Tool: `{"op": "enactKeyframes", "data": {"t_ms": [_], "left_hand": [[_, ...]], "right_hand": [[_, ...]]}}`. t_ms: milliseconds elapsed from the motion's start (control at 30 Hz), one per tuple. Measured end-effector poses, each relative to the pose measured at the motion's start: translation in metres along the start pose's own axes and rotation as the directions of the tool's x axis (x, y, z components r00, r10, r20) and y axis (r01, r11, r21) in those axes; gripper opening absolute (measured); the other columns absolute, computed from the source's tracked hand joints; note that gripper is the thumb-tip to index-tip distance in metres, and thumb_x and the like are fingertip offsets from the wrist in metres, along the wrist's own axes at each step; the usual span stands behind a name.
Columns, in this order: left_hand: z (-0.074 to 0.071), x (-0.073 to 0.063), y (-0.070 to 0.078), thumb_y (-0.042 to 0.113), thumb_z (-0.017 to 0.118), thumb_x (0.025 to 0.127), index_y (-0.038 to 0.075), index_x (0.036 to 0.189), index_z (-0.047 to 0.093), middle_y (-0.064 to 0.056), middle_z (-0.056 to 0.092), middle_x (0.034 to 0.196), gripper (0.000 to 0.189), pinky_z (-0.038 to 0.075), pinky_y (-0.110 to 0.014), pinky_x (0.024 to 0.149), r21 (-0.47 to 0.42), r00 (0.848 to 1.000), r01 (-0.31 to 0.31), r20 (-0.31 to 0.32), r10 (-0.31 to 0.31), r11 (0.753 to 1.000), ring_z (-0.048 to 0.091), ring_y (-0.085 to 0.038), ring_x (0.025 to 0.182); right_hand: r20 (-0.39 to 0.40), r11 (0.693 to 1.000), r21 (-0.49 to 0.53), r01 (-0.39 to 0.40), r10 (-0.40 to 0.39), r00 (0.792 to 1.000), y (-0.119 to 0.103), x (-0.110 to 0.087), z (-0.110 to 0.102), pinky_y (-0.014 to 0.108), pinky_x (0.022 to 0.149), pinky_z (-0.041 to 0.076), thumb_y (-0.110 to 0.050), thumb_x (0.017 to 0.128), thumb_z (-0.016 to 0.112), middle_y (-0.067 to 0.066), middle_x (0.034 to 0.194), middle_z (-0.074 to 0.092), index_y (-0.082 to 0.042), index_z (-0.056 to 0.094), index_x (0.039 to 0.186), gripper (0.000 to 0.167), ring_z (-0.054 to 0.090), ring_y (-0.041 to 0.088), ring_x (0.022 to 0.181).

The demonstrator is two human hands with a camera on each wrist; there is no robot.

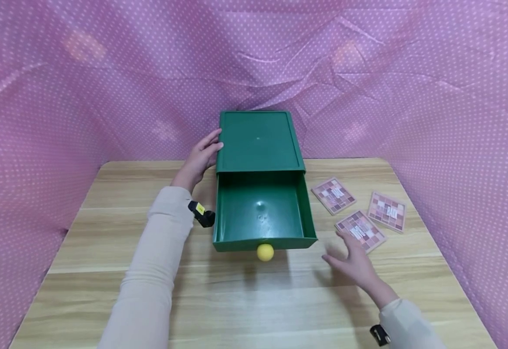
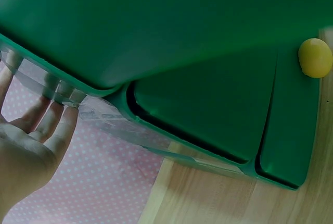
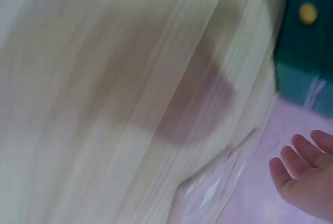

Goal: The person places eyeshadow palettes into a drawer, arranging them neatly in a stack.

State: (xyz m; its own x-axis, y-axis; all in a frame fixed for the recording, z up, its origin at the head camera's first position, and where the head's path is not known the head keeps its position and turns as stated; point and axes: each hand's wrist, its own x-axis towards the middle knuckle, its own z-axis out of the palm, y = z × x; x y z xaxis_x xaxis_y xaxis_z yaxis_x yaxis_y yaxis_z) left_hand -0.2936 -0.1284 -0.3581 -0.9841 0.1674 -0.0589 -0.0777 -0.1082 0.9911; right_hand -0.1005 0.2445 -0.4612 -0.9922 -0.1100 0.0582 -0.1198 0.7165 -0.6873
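Observation:
A green drawer box [image 1: 255, 140] stands on the table with its drawer [image 1: 260, 208] pulled out, nothing inside it. The drawer front carries a round yellow knob [image 1: 265, 252]. My left hand [image 1: 198, 161] rests its fingertips against the box's left side, which looks see-through in the left wrist view; the fingers [image 2: 48, 122] are extended. To the right of the drawer, my right hand [image 1: 355, 264] hovers with spread fingers, holding nothing. Just beyond its fingertips lies an eyeshadow palette [image 1: 362, 230], partly covered by the hand. Two similar palettes lie farther back, a left one [image 1: 333, 195] and a right one [image 1: 387, 212].
The wooden table [image 1: 105, 232] is surrounded at the back and sides by a pink polka-dot cloth [image 1: 162, 82]. The pulled-out drawer stands between the two hands. A black wrist device [image 1: 202, 214] sits beside the drawer's left wall.

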Motion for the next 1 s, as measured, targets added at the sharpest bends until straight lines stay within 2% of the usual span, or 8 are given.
{"op": "enactKeyframes", "data": {"t_ms": [167,400,600,767,867,1000], "left_hand": [[0.001,0.001,-0.001,0.02,0.052,0.087,0.023,0.132,0.038,-0.006,0.027,0.136,0.047,0.037,-0.038,0.088,0.0,1.0,0.0,0.002,0.0,1.0,0.042,-0.026,0.111],[0.001,0.001,-0.001,0.02,0.052,0.087,0.023,0.131,0.039,-0.006,0.028,0.136,0.046,0.038,-0.035,0.087,0.0,1.0,0.001,-0.002,-0.001,1.0,0.041,-0.024,0.111],[0.0,-0.001,0.0,0.02,0.051,0.088,0.022,0.132,0.037,-0.006,0.027,0.136,0.046,0.037,-0.036,0.088,0.011,1.0,-0.007,0.006,0.007,1.0,0.04,-0.024,0.113],[-0.001,-0.001,0.0,0.021,0.051,0.088,0.023,0.132,0.037,-0.006,0.026,0.137,0.047,0.036,-0.037,0.089,0.026,1.0,-0.003,0.011,0.003,1.0,0.039,-0.024,0.114],[-0.001,0.0,0.001,0.021,0.05,0.088,0.023,0.132,0.036,-0.006,0.025,0.137,0.047,0.037,-0.036,0.089,0.039,1.0,-0.004,0.017,0.003,0.999,0.038,-0.024,0.115],[-0.001,-0.001,0.0,0.022,0.051,0.088,0.024,0.133,0.036,-0.006,0.026,0.137,0.047,0.037,-0.036,0.089,0.052,1.0,-0.001,0.013,0.001,0.999,0.037,-0.023,0.115]], "right_hand": [[-0.061,0.998,-0.043,-0.055,0.052,0.997,0.024,0.008,-0.014,0.055,0.088,0.027,-0.035,0.07,0.07,0.03,0.123,0.035,0.008,0.032,0.127,0.081,0.033,0.043,0.11],[-0.148,0.993,-0.071,-0.096,0.084,0.985,0.048,0.013,-0.027,0.059,0.086,0.025,-0.031,0.067,0.073,0.033,0.12,0.033,0.011,0.031,0.126,0.083,0.029,0.047,0.108],[-0.133,0.98,-0.072,-0.186,0.175,0.976,0.06,0.013,-0.035,0.059,0.085,0.026,-0.034,0.068,0.071,0.033,0.119,0.031,0.011,0.022,0.129,0.091,0.028,0.046,0.107],[-0.112,0.962,-0.027,-0.273,0.268,0.957,0.068,0.013,-0.038,0.06,0.09,0.017,-0.038,0.068,0.07,0.037,0.126,0.018,0.011,0.009,0.133,0.101,0.018,0.051,0.113],[-0.127,0.958,-0.022,-0.287,0.282,0.951,0.073,0.013,-0.038,0.06,0.091,0.015,-0.039,0.067,0.071,0.038,0.127,0.016,0.01,0.007,0.133,0.104,0.016,0.051,0.114],[-0.157,0.967,-0.044,-0.252,0.243,0.957,0.081,0.013,-0.036,0.059,0.089,0.019,-0.039,0.067,0.071,0.037,0.124,0.023,0.011,0.012,0.132,0.102,0.024,0.049,0.11]]}}
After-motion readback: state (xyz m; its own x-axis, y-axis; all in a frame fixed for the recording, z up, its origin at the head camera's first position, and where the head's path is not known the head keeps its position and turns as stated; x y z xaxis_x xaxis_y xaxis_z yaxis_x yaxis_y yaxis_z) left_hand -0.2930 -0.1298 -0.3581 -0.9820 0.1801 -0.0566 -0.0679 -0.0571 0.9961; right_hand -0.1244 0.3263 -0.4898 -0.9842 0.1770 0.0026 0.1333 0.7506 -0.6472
